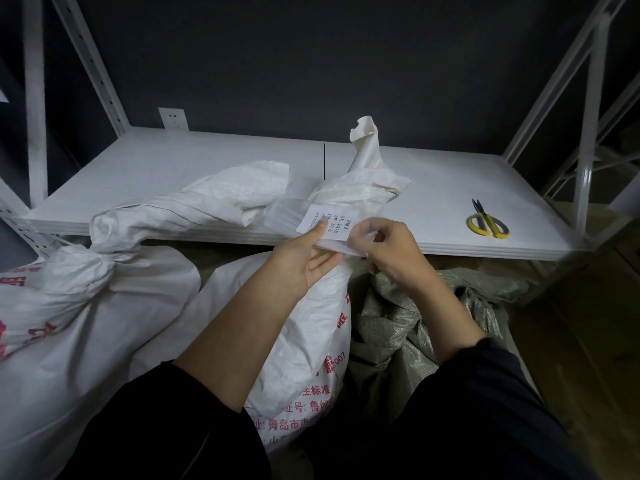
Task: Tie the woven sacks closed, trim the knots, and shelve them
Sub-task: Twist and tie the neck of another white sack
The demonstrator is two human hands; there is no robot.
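1. White woven sack with red print (69, 306): below the left front edge of the white metal shelf (138, 168). Neck bunched and knotted, tail draped onto the shelf board.
2. Left hand (304, 251): at the shelf's front edge. Fingers curled under, thumb pressed on the labelled clear packet of white strips (311, 220), likely ties, to steady it.
3. Second white woven sack with red print (304, 341): directly beneath both hands. Twisted neck propped on the shelf, apparently not yet tied.
4. Right hand (388, 251): fingers pinching the packet's right end, seemingly to draw a strip.
5. Grey-green woven sack (398, 327): slumped below the shelf, right of centre.
6. Yellow-handled scissors (488, 221): on the shelf's right part, probably kept within reach for trimming.
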